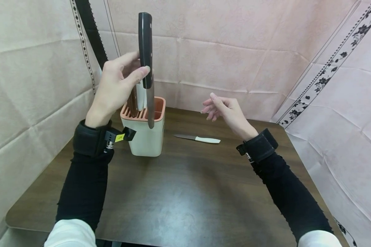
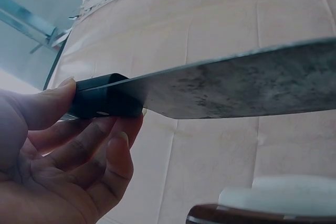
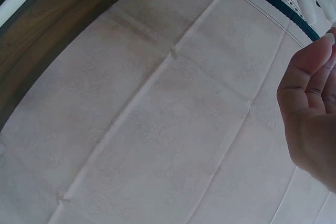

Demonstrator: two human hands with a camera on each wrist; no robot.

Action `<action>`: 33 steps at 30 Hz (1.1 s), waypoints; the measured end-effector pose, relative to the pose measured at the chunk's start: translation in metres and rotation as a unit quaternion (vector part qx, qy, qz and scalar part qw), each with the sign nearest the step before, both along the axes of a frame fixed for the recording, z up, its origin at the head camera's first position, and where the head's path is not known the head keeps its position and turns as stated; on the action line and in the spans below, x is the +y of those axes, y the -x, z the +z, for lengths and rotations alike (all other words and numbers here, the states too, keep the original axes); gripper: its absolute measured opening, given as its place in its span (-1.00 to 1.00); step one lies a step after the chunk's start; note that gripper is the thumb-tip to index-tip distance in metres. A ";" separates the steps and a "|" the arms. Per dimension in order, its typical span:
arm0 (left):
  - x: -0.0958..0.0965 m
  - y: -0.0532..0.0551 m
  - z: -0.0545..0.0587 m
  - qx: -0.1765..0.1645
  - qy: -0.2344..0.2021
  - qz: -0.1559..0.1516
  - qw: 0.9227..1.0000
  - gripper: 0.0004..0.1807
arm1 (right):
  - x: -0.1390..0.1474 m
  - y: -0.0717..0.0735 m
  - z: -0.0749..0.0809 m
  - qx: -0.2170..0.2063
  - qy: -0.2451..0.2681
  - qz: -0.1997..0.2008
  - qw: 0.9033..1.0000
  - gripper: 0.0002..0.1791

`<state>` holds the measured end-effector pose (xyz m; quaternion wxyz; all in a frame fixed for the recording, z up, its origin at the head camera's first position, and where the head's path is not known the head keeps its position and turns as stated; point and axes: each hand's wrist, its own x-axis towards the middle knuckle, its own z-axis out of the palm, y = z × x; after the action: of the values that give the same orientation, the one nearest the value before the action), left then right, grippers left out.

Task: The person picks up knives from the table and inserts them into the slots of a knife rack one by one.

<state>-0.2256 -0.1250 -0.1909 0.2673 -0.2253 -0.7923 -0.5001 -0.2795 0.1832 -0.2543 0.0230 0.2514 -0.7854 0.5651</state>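
In the head view my left hand [image 1: 114, 80] pinches the black handle of a large kitchen knife [image 1: 145, 48] between thumb and fingers. The knife stands upright, handle up, its blade pointing down in front of the knife holder [image 1: 146, 140]. Seen from the left wrist, the broad grey blade [image 2: 226, 87] stretches away to the right. My right hand [image 1: 227, 111] hovers with loosely bent fingers and nothing in them. Below it, a small knife [image 1: 207, 140] with a white handle lies on the table.
The pale green holder has an orange slotted top [image 1: 159, 103], with white handles [image 1: 140, 96] and a brown handle [image 1: 132, 103] sticking up from it. The brown table [image 1: 179, 192] is backed by hanging pale cloth [image 1: 204, 61] on three sides.
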 end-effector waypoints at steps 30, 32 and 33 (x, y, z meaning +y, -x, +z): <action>-0.062 0.018 0.008 0.011 -0.052 0.122 0.991 -0.60 | -0.007 0.004 -0.007 -0.010 -0.027 -0.001 1.000 -0.49; -0.065 0.023 0.006 0.004 -0.062 0.119 0.991 -0.59 | -0.006 0.005 -0.008 -0.010 -0.028 -0.003 1.000 -0.49; -0.066 0.026 0.005 0.001 -0.065 0.118 0.991 -0.58 | -0.006 0.005 -0.009 -0.010 -0.029 -0.004 1.000 -0.48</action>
<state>-0.2515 -0.1911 -0.1860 0.3392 -0.1127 -0.7788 -0.5155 -0.2845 0.1776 -0.2629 0.0103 0.2437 -0.8027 0.5443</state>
